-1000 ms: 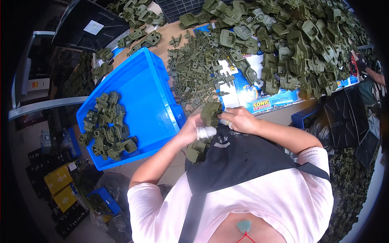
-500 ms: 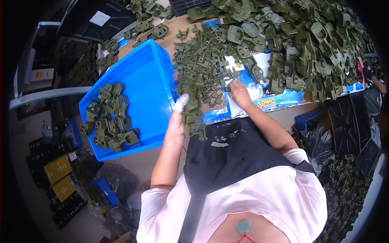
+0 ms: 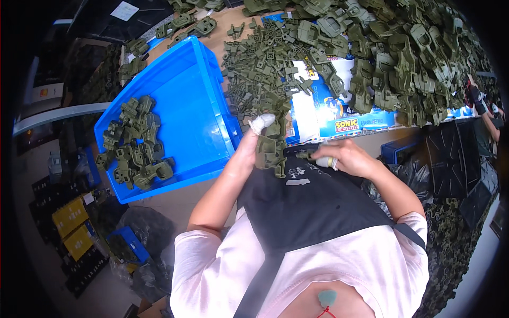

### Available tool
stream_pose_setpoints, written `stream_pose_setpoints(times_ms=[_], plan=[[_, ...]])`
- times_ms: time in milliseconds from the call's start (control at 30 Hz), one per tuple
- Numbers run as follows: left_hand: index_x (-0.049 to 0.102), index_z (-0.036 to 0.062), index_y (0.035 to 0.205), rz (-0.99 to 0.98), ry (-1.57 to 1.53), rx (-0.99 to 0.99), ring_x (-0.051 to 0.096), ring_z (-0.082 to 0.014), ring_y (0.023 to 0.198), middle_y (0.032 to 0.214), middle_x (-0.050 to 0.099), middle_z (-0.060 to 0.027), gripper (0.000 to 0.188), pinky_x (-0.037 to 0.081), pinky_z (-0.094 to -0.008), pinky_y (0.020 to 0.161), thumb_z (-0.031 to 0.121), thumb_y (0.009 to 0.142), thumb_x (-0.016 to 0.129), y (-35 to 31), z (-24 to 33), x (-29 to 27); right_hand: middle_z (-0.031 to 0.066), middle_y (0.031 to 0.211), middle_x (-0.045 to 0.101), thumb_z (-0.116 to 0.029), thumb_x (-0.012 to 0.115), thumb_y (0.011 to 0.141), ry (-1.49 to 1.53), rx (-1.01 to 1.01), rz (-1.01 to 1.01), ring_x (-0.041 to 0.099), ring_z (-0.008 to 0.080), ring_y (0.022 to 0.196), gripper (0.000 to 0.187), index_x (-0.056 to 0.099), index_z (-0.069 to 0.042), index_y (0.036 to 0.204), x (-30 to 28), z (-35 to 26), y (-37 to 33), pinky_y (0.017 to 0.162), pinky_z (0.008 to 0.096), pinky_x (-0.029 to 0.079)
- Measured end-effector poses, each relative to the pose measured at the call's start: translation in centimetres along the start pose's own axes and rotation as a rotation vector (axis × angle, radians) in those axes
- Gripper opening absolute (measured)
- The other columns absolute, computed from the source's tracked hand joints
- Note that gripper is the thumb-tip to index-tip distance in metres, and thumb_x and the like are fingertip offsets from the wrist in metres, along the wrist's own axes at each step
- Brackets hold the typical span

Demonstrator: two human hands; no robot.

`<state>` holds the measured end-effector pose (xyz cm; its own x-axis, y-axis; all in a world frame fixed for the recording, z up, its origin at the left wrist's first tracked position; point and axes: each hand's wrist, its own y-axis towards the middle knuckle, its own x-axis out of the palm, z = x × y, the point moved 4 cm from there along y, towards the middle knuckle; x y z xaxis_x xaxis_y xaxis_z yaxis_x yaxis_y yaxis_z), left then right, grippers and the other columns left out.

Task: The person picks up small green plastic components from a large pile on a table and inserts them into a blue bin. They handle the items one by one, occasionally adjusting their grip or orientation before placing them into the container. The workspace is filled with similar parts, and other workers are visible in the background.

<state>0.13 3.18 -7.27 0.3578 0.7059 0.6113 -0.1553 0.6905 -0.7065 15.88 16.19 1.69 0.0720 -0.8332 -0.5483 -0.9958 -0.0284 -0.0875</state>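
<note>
The left hand (image 3: 249, 151) is closing around an olive-green plastic part (image 3: 270, 151), holding it upright just off the near edge of the worktop (image 3: 233, 16), over the person's black apron (image 3: 307, 206). A white wrap is covering one fingertip of that hand. The right hand (image 3: 347, 159) is pinching a small dark green piece (image 3: 306, 155) between its fingertips, with its tip pointing toward the held part and lying just beside it; whether the two are touching is too small to tell.

A blue bin (image 3: 180, 106) is sitting at the left end of the worktop, its near corner hanging past the edge, and a cluster of finished green parts (image 3: 135, 143) is lying along its left wall while the rest of its floor is showing bare blue. A loose pile of small green clips (image 3: 265, 69) is spreading over the middle of the worktop right behind the left hand, crowding the bin's right wall. A far larger heap of bulkier green pieces (image 3: 403, 58) is filling the right side and far edge. A colourful printed sheet (image 3: 339, 114) is lying under both piles at the near edge. Another person's hand (image 3: 474, 98) is showing at the far right.
</note>
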Motion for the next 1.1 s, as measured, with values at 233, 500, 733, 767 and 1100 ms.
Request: stream_pose_setpoints(times_ms=[233,500,733,767,1100], plan=[[0.058,0.0049,0.101,-0.083,0.117,-0.038,0.063,-0.0207,0.072,0.086,0.062,-0.0095,0.034,0.055,-0.0359,0.063,0.029,0.078,0.064,1.2,-1.2,1.1,0.0138,0.078,0.057,0.004,0.053,0.064,-0.117,-0.008,-0.071,0.06,0.0332,0.075,0.034,0.06,-0.006,0.096,2.2,-1.4,2.5,0.069,0.0417,0.048],[0.054,0.0057,0.106,-0.141,0.13,0.018,0.062,-0.0179,0.074,0.087,0.061,-0.0069,0.028,0.055,-0.0327,0.063,0.02,0.082,0.06,1.3,-1.5,1.6,0.0161,0.077,0.057,0.004,0.05,0.067,-0.137,-0.007,-0.158,0.059,0.0332,0.077,0.027,0.058,-0.002,0.092,3.0,-1.6,3.2,0.068,0.0427,0.047],[0.053,0.0061,0.11,-0.04,0.252,0.049,0.063,-0.0181,0.08,0.096,0.061,-0.0088,0.034,0.053,-0.031,0.068,0.031,0.086,0.055,0.2,-2.6,1.3,0.016,0.083,0.057,0.0,0.052,0.071,-0.116,-0.034,-0.174,0.058,0.0325,0.083,0.024,0.056,-0.004,0.093,4.9,-0.8,2.6,0.072,0.0427,0.047],[0.055,0.006,0.105,-0.008,0.222,-0.005,0.062,-0.0179,0.076,0.092,0.062,-0.0082,0.03,0.053,-0.0309,0.066,0.028,0.084,0.057,0.0,-3.0,1.3,0.0162,0.086,0.058,-0.001,0.052,0.071,-0.127,-0.003,-0.198,0.058,0.0331,0.084,0.025,0.057,-0.005,0.095,4.9,-0.7,2.6,0.074,0.0425,0.046],[0.037,0.0086,0.124,-0.052,0.081,0.32,0.061,-0.0299,0.092,0.105,0.059,-0.0166,0.052,0.05,-0.0441,0.081,0.033,0.083,0.06,1.4,3.6,-0.4,0.0211,0.107,0.052,-0.023,0.067,0.067,-0.859,0.585,0.41,0.049,0.0352,0.107,0.089,0.017,-0.015,0.141,-2.8,19.3,4.6,0.106,0.0451,0.021]])
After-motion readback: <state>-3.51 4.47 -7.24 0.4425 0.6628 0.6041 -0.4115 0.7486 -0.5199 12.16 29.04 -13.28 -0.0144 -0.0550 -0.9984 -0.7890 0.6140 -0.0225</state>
